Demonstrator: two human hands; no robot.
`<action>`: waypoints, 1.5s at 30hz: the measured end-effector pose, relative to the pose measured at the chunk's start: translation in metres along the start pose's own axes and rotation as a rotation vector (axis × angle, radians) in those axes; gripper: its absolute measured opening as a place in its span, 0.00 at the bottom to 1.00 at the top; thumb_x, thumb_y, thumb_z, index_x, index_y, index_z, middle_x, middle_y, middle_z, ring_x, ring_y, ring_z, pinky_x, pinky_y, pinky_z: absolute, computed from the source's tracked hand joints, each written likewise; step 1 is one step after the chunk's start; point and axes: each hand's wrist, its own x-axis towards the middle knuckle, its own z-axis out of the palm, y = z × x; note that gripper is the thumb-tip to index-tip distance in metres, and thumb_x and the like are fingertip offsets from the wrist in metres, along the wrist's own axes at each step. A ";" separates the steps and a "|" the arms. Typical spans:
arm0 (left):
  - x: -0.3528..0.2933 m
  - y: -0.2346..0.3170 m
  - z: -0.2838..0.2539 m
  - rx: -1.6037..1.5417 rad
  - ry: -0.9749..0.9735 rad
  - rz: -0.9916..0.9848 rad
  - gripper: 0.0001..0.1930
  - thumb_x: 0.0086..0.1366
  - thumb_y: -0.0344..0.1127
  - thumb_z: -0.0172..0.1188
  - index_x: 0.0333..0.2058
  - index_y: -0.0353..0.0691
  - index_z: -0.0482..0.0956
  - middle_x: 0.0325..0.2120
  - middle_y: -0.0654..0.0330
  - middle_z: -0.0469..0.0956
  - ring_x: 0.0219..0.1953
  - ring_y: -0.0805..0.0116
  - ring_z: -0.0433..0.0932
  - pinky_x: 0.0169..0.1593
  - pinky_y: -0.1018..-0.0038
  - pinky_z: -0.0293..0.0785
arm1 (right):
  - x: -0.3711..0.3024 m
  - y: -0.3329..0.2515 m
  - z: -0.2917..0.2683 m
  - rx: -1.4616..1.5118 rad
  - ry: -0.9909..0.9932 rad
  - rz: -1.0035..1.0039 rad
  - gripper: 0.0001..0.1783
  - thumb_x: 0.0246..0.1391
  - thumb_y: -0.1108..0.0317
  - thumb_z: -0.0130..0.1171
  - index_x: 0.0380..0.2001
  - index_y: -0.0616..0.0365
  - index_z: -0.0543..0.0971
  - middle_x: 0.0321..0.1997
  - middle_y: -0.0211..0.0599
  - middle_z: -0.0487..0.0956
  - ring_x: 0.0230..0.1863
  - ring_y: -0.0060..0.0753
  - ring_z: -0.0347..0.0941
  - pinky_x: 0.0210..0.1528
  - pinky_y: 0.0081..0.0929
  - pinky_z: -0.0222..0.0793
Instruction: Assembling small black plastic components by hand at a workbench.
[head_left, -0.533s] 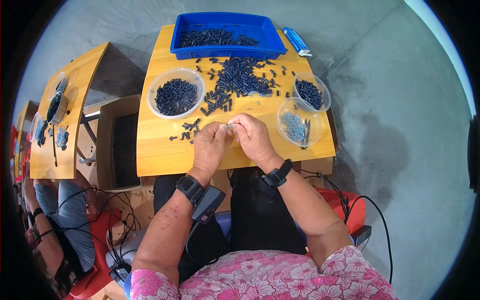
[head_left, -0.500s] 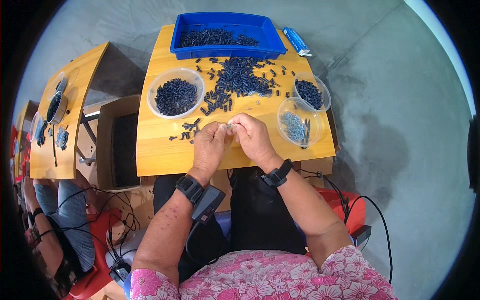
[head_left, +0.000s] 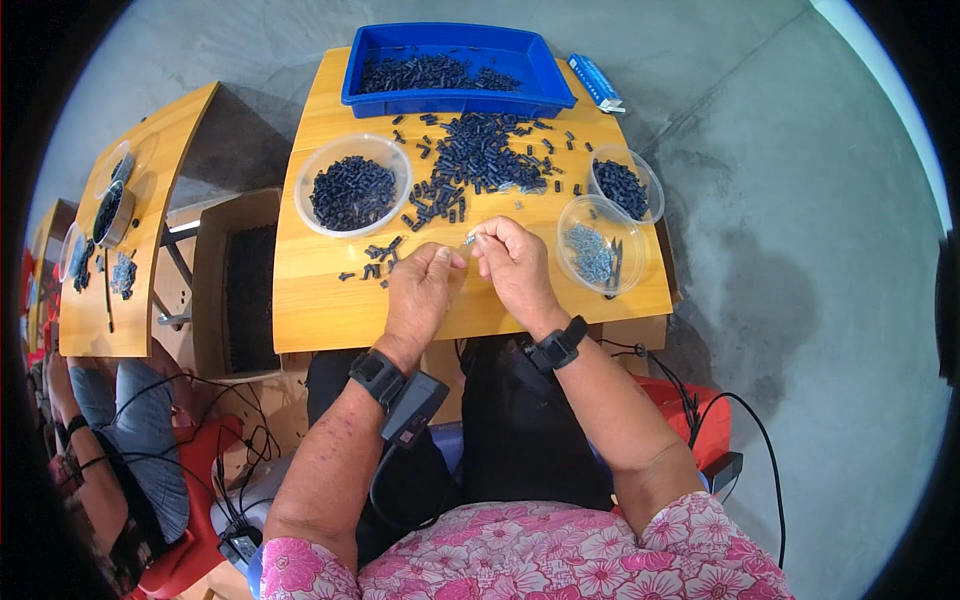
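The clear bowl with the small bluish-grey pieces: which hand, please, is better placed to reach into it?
Probably the right hand: it is nearer to that clear bowl, while the left hand is farther, on its other side. However, the right seems to pinch a small shiny piece.

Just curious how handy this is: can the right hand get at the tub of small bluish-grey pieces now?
Probably yes: the tub stands close, to the right of the right hand, with nothing visible between them, though that hand seems to pinch a small shiny piece.
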 end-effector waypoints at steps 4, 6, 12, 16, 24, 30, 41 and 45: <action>-0.003 0.000 -0.001 0.017 0.036 -0.013 0.14 0.71 0.37 0.46 0.28 0.38 0.76 0.14 0.70 0.65 0.14 0.83 0.60 0.19 0.82 0.59 | 0.008 -0.010 0.003 -0.149 0.111 -0.181 0.04 0.56 0.77 0.52 0.33 0.63 0.76 0.26 0.32 0.77 0.21 0.17 0.69 0.25 0.17 0.66; -0.002 0.000 0.001 0.004 0.037 -0.025 0.15 0.71 0.37 0.46 0.28 0.38 0.76 0.14 0.70 0.65 0.14 0.83 0.60 0.19 0.82 0.59 | 0.011 -0.002 0.000 -0.188 0.176 -0.247 0.04 0.55 0.77 0.54 0.33 0.62 0.77 0.26 0.34 0.78 0.22 0.20 0.71 0.26 0.19 0.67; 0.002 -0.010 -0.002 0.128 0.058 0.101 0.14 0.71 0.37 0.47 0.28 0.39 0.77 0.14 0.69 0.67 0.14 0.83 0.61 0.19 0.82 0.60 | 0.019 0.025 -0.004 -0.505 0.185 -0.334 0.05 0.51 0.77 0.58 0.33 0.60 0.79 0.30 0.41 0.79 0.27 0.33 0.76 0.32 0.26 0.71; 0.001 -0.009 -0.002 0.131 0.058 0.080 0.14 0.70 0.37 0.47 0.28 0.39 0.77 0.15 0.69 0.68 0.15 0.82 0.61 0.20 0.82 0.60 | 0.017 0.028 -0.006 -0.447 0.187 -0.295 0.06 0.51 0.79 0.57 0.34 0.60 0.79 0.31 0.40 0.80 0.27 0.30 0.76 0.32 0.24 0.72; -0.003 0.002 -0.001 0.081 0.030 0.016 0.14 0.71 0.37 0.47 0.29 0.38 0.76 0.19 0.68 0.71 0.16 0.82 0.62 0.21 0.82 0.62 | 0.016 0.029 -0.007 -0.389 0.153 -0.263 0.08 0.52 0.80 0.55 0.35 0.62 0.79 0.31 0.39 0.81 0.26 0.27 0.76 0.32 0.22 0.72; 0.000 -0.006 -0.001 0.104 0.078 0.096 0.12 0.68 0.34 0.48 0.29 0.35 0.77 0.16 0.61 0.71 0.18 0.75 0.67 0.26 0.74 0.65 | 0.014 0.026 -0.004 -0.302 0.135 -0.224 0.07 0.51 0.79 0.54 0.35 0.59 0.77 0.34 0.45 0.80 0.36 0.46 0.77 0.39 0.33 0.73; -0.001 -0.004 -0.001 0.133 0.055 0.069 0.13 0.69 0.35 0.48 0.29 0.35 0.77 0.18 0.59 0.72 0.22 0.73 0.67 0.30 0.74 0.67 | 0.009 0.015 0.008 -0.533 0.127 -0.330 0.09 0.52 0.77 0.52 0.34 0.52 0.78 0.30 0.41 0.77 0.33 0.45 0.75 0.35 0.34 0.70; 0.000 -0.007 -0.002 0.118 0.055 0.088 0.13 0.69 0.35 0.48 0.29 0.36 0.77 0.18 0.59 0.72 0.22 0.74 0.67 0.30 0.74 0.67 | 0.009 0.014 0.006 -0.506 0.119 -0.279 0.09 0.52 0.77 0.52 0.34 0.52 0.78 0.31 0.40 0.77 0.33 0.45 0.75 0.36 0.34 0.70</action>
